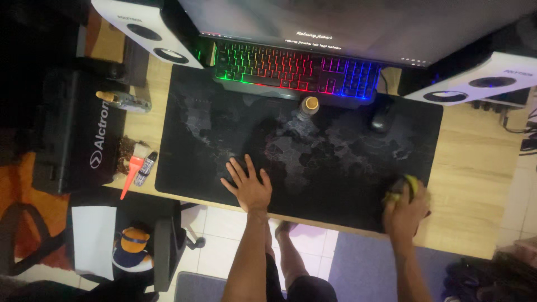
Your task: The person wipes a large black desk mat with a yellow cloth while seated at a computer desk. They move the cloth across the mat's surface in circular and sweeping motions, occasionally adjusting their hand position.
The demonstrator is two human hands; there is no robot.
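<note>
My left hand [246,185] lies flat with fingers spread on the black desk mat [212,134] printed with a faint map, near its front edge. My right hand [406,211] is closed on a yellow-green cloth or sponge [404,187] pressed on the mat's front right corner; the hand is blurred. A bottle with a tan cap [309,106] stands on the mat in front of the keyboard.
A rainbow-lit keyboard [296,70] and a monitor [358,25] sit at the back, a dark mouse [381,118] at right. White speakers [146,28] [475,81] flank them. A bottle [124,101], small items [137,165] and a black box [78,131] lie left. A chair [162,246] stands below.
</note>
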